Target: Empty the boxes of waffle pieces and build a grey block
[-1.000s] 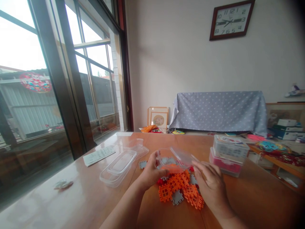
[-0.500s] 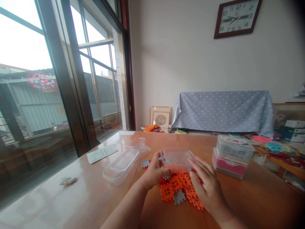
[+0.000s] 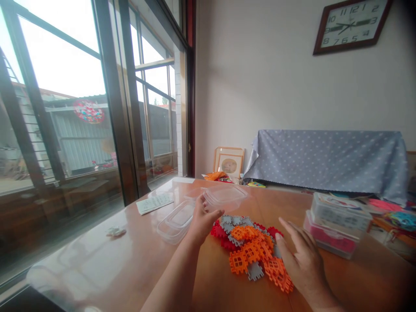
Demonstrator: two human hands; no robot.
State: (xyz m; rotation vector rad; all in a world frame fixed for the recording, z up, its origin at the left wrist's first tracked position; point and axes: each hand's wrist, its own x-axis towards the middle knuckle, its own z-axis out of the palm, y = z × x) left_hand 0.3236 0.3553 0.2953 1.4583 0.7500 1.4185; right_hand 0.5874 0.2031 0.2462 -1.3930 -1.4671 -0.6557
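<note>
My left hand (image 3: 204, 220) grips the near left edge of a clear plastic container (image 3: 225, 197), with the thumb stretched to the right below it. The container is held over the far part of the table. My right hand (image 3: 300, 255) is open and empty, its fingers apart, at the right side of a pile of interlocking plastic pieces. In that pile are orange pieces (image 3: 250, 251), grey pieces (image 3: 255, 271) and red pieces (image 3: 274, 232), lying flat or overlapping. Another clear plastic container (image 3: 175, 222) lies left of my left hand, partly covered by my forearm.
Two stacked clear boxes (image 3: 338, 225), the lower with pink contents, stand at the right. Toward the window lie a printed card (image 3: 155, 203) and a small clear packet (image 3: 115, 232). A spotted grey cloth (image 3: 328, 160) covers something beyond the brown table (image 3: 208, 286).
My left hand has carried the container away from above the pile, to the far left. My right hand has let go of it. More of the pile shows. The view has turned left.
</note>
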